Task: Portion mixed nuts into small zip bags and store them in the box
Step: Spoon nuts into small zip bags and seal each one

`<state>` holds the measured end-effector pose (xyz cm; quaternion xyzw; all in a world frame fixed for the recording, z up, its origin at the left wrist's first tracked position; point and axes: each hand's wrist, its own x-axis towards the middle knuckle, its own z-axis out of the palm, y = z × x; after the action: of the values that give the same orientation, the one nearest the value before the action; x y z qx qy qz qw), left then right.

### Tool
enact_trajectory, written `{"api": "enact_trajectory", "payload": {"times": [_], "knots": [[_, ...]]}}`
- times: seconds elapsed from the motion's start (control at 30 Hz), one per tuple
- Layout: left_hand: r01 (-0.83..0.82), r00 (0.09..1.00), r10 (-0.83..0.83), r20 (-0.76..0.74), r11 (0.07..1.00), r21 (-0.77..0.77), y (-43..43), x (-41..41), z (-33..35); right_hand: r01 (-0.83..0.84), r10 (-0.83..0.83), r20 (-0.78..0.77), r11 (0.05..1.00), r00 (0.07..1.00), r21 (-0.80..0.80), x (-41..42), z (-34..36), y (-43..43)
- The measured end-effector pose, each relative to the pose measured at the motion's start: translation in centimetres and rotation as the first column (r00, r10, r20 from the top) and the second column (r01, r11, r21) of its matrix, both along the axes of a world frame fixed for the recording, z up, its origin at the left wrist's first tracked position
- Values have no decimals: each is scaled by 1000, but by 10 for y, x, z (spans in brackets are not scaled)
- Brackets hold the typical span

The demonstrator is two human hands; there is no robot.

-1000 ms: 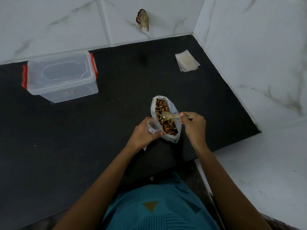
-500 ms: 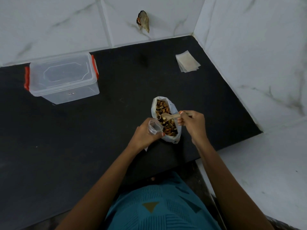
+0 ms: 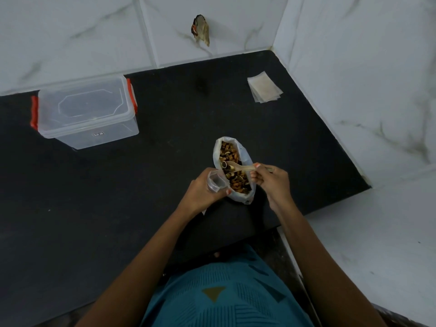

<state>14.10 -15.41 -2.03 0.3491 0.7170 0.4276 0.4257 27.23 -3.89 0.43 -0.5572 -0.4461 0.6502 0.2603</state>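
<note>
Seen from my head, my left hand (image 3: 203, 192) has its fingers curled round a small zip bag (image 3: 215, 182), just beside the big bag of mixed nuts (image 3: 238, 197) on the black tabletop (image 3: 118, 208). My right hand (image 3: 271, 180) pinches a spoon (image 3: 238, 166), its bowl over the nuts. The lidded box (image 3: 87, 112) stands well apart, far left.

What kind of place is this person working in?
Probably a home kitchen corner: a black countertop set against white marble-look wall tiles, with a clear lidded storage box on it.

The right hand (image 3: 271, 182) has nudged the spoon (image 3: 238, 166) slightly toward the small zip bag (image 3: 215, 182)
</note>
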Motion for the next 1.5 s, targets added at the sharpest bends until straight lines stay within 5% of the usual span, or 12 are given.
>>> {"api": "enact_trajectory", "payload": {"times": [0.37, 0.83, 1.1, 1.33, 1.5], "knots": [[-12, 1000, 12, -15, 999, -38, -5, -2, 4, -24, 9, 87, 984, 996, 176, 7, 5, 6], [-204, 975, 215, -56, 966, 158, -3, 0, 6, 25, -22, -83, 999, 996, 43, 20, 29, 3], [-218, 969, 239, -64, 946, 239, 3, 4, 11, -149, 171, -98, 968, 980, 202, 18, 76, -20], [-245, 962, 272, -38, 911, 332, 5, 13, 19, -322, 272, 173, 759, 947, 566, 3, 73, -41], [-251, 960, 279, -29, 900, 357, 2, 17, 24, -518, 390, 390, 312, 834, 797, -2, 68, -52]]}}
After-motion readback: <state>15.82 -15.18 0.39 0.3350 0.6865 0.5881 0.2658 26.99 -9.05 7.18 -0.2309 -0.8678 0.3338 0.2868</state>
